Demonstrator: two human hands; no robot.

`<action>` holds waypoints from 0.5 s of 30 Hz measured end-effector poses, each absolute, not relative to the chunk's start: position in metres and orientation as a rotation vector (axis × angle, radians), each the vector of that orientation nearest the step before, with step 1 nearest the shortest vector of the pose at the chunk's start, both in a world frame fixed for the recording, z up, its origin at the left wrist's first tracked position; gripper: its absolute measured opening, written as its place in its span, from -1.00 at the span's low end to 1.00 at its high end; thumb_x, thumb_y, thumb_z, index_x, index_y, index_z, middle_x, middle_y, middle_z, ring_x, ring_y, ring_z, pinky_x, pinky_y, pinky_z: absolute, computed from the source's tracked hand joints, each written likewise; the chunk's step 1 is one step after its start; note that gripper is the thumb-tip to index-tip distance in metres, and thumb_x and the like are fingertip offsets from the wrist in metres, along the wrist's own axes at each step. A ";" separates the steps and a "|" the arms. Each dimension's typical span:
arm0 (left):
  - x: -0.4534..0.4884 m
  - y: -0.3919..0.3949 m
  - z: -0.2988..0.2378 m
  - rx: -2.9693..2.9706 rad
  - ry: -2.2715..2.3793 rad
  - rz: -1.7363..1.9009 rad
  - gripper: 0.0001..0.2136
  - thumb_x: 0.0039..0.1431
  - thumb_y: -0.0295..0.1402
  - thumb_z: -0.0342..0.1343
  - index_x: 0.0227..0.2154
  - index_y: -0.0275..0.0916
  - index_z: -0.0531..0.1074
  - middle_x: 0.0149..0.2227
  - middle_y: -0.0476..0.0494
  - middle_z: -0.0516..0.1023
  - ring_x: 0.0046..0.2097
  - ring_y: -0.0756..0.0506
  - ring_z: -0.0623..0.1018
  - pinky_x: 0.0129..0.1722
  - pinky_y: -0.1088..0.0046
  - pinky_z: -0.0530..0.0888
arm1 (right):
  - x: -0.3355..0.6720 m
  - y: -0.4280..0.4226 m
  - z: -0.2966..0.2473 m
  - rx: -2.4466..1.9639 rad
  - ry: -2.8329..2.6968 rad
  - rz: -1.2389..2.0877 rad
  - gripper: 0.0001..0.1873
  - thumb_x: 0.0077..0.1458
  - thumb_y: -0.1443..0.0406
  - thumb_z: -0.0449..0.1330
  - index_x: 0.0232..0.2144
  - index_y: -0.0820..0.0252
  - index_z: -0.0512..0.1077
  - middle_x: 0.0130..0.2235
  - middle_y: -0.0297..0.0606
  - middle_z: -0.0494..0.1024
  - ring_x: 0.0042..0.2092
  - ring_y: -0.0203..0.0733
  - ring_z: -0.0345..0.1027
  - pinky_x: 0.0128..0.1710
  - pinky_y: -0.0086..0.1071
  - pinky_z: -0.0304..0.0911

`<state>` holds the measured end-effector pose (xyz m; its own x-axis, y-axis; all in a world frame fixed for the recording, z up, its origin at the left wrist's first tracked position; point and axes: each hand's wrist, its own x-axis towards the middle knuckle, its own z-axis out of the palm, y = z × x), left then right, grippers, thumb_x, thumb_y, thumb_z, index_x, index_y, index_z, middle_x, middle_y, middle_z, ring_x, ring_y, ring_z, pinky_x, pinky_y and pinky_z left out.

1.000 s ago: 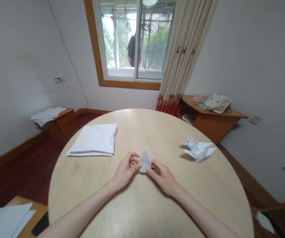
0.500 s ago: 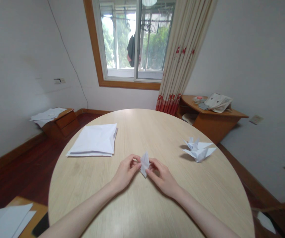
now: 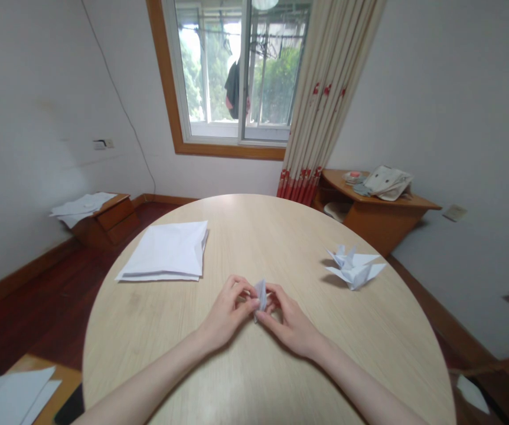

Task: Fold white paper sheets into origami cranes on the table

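A small piece of folded white paper (image 3: 261, 291) stands between my two hands over the middle of the round table (image 3: 245, 378). My left hand (image 3: 231, 307) pinches its left side with thumb and fingers. From the other side my right hand (image 3: 290, 319) grips it, thumb low near the bottom tip. Fingers cover part of the paper, so its lower folds are hard to make out. On the table to the right sit folded paper cranes (image 3: 352, 268), close together with wings spread.
A stack of white paper (image 3: 163, 251) lies on the table's left side. Beyond the table are a small cabinet with papers (image 3: 84, 205), a wooden desk (image 3: 382, 206) holding a cloth bag (image 3: 388, 182), and a curtain (image 3: 325, 100). More sheets (image 3: 13, 392) lie at lower left.
The folded paper has turned and now shows a narrower side. Both hands have drawn closer together around it, the left thumb shifting right across the paper.
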<state>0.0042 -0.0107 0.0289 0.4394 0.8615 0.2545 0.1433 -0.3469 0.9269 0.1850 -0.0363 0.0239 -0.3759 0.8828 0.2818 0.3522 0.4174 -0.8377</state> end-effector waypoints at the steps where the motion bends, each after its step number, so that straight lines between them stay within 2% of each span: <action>1: 0.004 -0.011 0.030 1.788 0.869 0.978 -0.87 0.20 -0.28 0.06 -0.32 -0.23 0.40 -0.19 -0.10 0.29 -0.16 -0.08 0.42 -0.17 0.41 0.41 | 0.185 -0.037 0.024 -1.051 -1.922 0.899 -0.66 0.19 0.22 0.10 -0.02 0.15 0.17 -0.16 -0.21 0.45 -0.26 -0.25 0.35 -0.20 -0.31 0.30; 8: 0.004 -0.012 0.032 1.800 0.857 0.970 -0.84 0.26 -0.28 -0.02 -0.30 -0.21 0.41 -0.18 -0.13 0.30 -0.13 -0.09 0.42 -0.11 0.39 0.40 | 0.185 -0.035 0.025 -1.069 -1.893 0.902 -0.69 0.32 0.13 -0.14 -0.06 0.17 0.23 -0.29 -0.23 0.47 -0.32 -0.24 0.36 -0.27 -0.32 0.29; 12: 0.004 -0.013 0.033 1.875 0.911 1.007 -0.79 0.28 -0.26 -0.06 -0.29 -0.22 0.44 -0.13 -0.17 0.29 -0.04 -0.13 0.39 0.02 0.32 0.33 | 0.185 -0.035 0.027 -1.064 -1.903 0.850 -0.65 0.33 0.11 -0.17 -0.11 0.16 0.29 -0.35 -0.28 0.44 -0.38 -0.25 0.34 -0.30 -0.35 0.29; 15: 0.004 -0.015 0.034 1.923 0.955 1.021 -0.75 0.29 -0.28 -0.09 -0.29 -0.24 0.47 -0.14 -0.18 0.29 -0.06 -0.13 0.41 0.04 0.29 0.31 | 0.186 -0.035 0.027 -1.049 -1.920 0.829 -0.63 0.33 0.09 -0.17 -0.13 0.16 0.31 -0.37 -0.29 0.42 -0.38 -0.26 0.34 -0.31 -0.37 0.28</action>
